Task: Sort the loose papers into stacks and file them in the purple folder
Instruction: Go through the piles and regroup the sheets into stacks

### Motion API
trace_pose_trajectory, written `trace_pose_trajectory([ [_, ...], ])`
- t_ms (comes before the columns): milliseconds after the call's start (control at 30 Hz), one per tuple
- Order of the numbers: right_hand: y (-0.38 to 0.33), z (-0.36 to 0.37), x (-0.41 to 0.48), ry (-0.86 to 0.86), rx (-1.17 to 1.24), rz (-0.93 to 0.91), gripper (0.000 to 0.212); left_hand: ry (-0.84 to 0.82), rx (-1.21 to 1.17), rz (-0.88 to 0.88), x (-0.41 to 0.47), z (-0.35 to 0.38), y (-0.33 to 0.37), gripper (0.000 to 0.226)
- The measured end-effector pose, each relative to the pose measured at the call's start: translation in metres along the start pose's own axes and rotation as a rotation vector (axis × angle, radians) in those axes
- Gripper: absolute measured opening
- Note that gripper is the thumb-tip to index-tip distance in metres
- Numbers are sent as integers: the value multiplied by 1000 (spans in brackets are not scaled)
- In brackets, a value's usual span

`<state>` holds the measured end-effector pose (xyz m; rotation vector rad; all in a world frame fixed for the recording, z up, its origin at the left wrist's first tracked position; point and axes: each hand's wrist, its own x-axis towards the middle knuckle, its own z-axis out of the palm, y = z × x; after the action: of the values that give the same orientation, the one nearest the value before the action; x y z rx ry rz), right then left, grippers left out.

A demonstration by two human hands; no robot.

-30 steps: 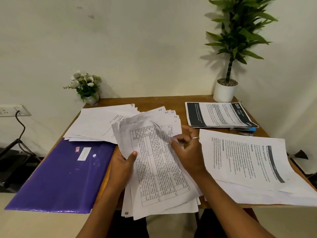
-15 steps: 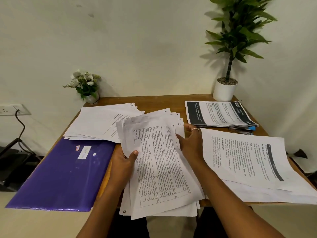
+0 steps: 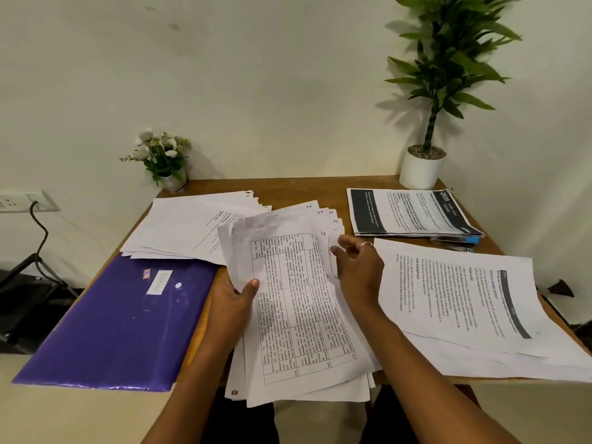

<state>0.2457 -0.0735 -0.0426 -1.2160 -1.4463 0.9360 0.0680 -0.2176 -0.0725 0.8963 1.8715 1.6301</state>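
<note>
1. The right hand has let go of the bent top corner of the printed pile and now rests at its right edge, fingers loose, holding nothing.
2. The left hand grips the pile's left edge, thumb on top; the pile overhangs the front edge of the desk.
3. The purple folder lies at the front left corner.

The right hand has released the top sheet, which it pinched and bowed upward near the middle a second ago. The sheet now lies flatter on the handheld stack. The hand has slid out to the stack's right edge, fingers loosely spread.
</note>
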Motion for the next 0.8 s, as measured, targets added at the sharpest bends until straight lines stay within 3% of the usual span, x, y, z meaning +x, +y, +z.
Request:
trace_pose_trajectory([
  [667, -2, -2, -1, 5, 45, -52, 22, 2, 8, -32, -1, 0, 4, 38],
  [800, -2, -6, 2, -201, 181, 21, 32, -5, -15, -32, -3, -1, 5, 36],
])
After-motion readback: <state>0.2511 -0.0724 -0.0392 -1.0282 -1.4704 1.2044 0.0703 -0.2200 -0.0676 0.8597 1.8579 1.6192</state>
